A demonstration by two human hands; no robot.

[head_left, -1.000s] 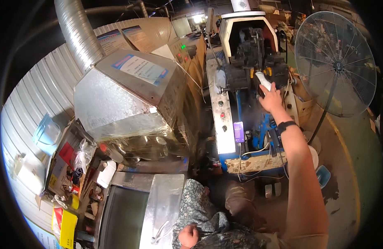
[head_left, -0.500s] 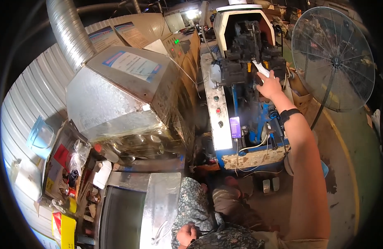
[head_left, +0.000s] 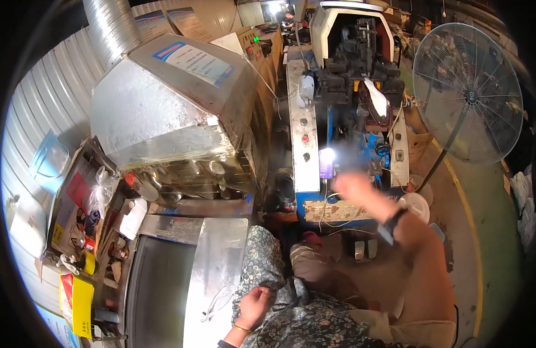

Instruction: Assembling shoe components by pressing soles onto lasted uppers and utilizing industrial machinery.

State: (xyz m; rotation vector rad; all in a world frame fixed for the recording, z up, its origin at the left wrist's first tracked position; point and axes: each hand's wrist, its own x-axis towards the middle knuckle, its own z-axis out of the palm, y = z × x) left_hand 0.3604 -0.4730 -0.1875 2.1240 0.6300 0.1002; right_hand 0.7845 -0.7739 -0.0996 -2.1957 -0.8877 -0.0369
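At the machine (head_left: 361, 64) ahead of me, a white sole-shaped piece (head_left: 375, 98) lies over a dark reddish-brown shoe upper (head_left: 379, 120) held toe toward me. My right hand (head_left: 356, 188) is in front of the machine's lower part, smeared by motion, so its fingers and anything in them cannot be made out. A dark blur and a bright spot of light show just beyond it, by a purple label (head_left: 326, 167). My left hand (head_left: 255, 306) rests on the floral apron (head_left: 259, 255) over my lap, fingers curled in; whatever they may pinch is hidden.
A large standing fan (head_left: 468, 95) is at the right. Left of the machine stands a metal hooded box (head_left: 158, 98) with a duct. Below it, a dark belt (head_left: 160, 290) runs beside a metal plate (head_left: 216, 272). Two foot pedals (head_left: 365, 250) sit under the machine.
My right hand has left the white piece and come back toward me, low before the machine. More of my left hand and wrist shows on my lap. The whole view has shifted slightly.
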